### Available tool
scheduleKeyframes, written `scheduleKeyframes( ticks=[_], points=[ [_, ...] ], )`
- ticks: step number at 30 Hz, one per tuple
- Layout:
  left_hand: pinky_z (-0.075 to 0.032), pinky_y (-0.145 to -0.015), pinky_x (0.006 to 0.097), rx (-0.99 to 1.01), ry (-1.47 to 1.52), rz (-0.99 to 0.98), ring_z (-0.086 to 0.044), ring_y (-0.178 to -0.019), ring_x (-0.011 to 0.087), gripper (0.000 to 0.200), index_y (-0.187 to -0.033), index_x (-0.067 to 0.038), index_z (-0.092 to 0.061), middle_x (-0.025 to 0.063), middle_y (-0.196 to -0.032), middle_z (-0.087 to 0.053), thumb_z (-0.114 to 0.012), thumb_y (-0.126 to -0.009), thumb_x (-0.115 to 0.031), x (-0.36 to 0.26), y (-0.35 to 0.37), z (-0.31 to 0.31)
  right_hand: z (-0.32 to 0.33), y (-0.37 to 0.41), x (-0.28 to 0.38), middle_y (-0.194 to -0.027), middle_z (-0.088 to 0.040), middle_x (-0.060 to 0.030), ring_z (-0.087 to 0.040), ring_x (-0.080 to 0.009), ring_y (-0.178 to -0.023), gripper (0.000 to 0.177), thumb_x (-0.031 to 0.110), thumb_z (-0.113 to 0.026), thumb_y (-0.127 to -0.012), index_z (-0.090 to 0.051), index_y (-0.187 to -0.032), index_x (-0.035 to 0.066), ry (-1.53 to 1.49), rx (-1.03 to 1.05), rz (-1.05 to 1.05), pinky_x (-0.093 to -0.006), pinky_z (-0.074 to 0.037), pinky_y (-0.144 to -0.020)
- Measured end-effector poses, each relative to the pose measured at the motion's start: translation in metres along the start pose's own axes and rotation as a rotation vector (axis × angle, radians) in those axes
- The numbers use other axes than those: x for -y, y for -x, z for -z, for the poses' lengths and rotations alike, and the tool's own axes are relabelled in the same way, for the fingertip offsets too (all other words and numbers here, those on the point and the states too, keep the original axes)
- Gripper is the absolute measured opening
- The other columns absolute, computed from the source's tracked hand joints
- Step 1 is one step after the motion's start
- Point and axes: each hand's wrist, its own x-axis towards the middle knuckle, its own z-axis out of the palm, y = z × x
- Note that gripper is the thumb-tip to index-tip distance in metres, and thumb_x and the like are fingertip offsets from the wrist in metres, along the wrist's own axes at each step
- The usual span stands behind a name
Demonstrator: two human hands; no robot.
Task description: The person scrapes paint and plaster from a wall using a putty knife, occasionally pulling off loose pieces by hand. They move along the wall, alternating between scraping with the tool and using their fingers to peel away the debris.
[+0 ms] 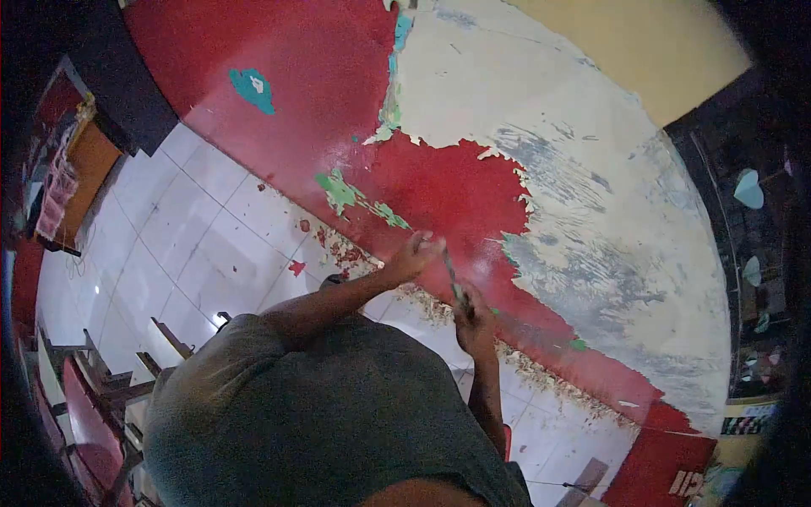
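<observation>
In front of a wall with peeling red paint (287, 135), my two hands are close together. My right hand (476, 321) is wrapped round the handle of a thin, dark scraper-like tool (452, 275) that slants up and left. At the tool's upper end is my left hand (416, 257), its fingers bent near the tip; whether they grip it is too blurred to tell. Green patches (340, 193) show in the red paint just above my left hand. To the right, a large cream and grey area (591, 211) lies bare of red, with ragged edges.
Paint flakes (541, 376) lie along the foot of the wall on white floor tiles (211, 211). Red chairs (91, 414) stand at the lower left. A wooden piece of furniture (89, 165) with a pink cloth is at the left. Dark panels with heart shapes (748, 188) hang at the right.
</observation>
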Motion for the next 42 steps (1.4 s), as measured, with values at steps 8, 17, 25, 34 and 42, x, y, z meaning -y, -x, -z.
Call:
scheduleKeyframes(
  ticks=[8,17,25,34,42],
  points=[
    [-0.05,-0.081,0.036,0.203,0.713,0.003,-0.06,-0.09,0.0215,0.045,-0.123,-0.008,-0.047,0.0124,-0.108,-0.058,-0.047,-0.093,-0.041,-0.126,-0.042,0.06,0.013,-0.107,0.111,-0.095,-0.057,-0.014,-0.055,-0.0215,-0.083,0.038,0.008,-0.05,-0.086,-0.046,-0.124,0.004,0.016,0.035,-0.151,-0.0319,-0.043,-0.074],
    [-0.047,-0.086,0.0362,0.232,1.192,0.1,-0.056,-0.096,0.0205,0.04,-0.111,-0.007,-0.051,0.0062,-0.103,-0.058,-0.038,-0.096,-0.041,-0.126,-0.096,0.072,-0.039,-0.194,0.105,-0.114,-0.054,-0.0261,-0.055,-0.039,-0.105,0.041,0.01,-0.045,-0.089,-0.04,-0.13,0.005,0.241,-0.008,0.147,-0.0431,-0.044,-0.087],
    [-0.049,-0.081,0.0359,0.088,1.276,0.168,-0.057,-0.092,0.0217,0.042,-0.105,-0.006,-0.049,0.0088,-0.093,-0.056,-0.036,-0.095,-0.045,-0.136,-0.107,0.063,-0.048,-0.21,0.115,-0.116,-0.054,-0.0277,-0.055,-0.0401,-0.104,0.039,0.01,-0.046,-0.09,-0.045,-0.128,0.001,0.346,0.006,-0.068,-0.0432,-0.045,-0.085],
    [-0.048,-0.065,0.0337,0.033,1.136,0.088,-0.057,-0.071,0.0192,0.042,-0.093,-0.007,-0.05,0.0063,-0.078,-0.055,-0.037,-0.095,-0.047,-0.136,-0.104,0.057,-0.053,-0.206,0.119,-0.109,-0.058,-0.0255,-0.058,-0.0375,-0.102,0.034,0.008,-0.046,-0.088,-0.049,-0.121,-0.001,0.38,-0.093,0.066,-0.039,-0.047,-0.084],
    [-0.048,-0.067,0.032,0.02,1.183,0.068,-0.056,-0.076,0.0188,0.043,-0.094,-0.007,-0.051,0.0056,-0.078,-0.055,-0.039,-0.094,-0.049,-0.136,-0.109,0.049,-0.046,-0.211,0.094,-0.112,-0.058,-0.0242,-0.058,-0.0351,-0.105,0.034,0.007,-0.048,-0.088,-0.05,-0.122,-0.001,0.315,-0.136,0.171,-0.0375,-0.046,-0.086]
  ],
)
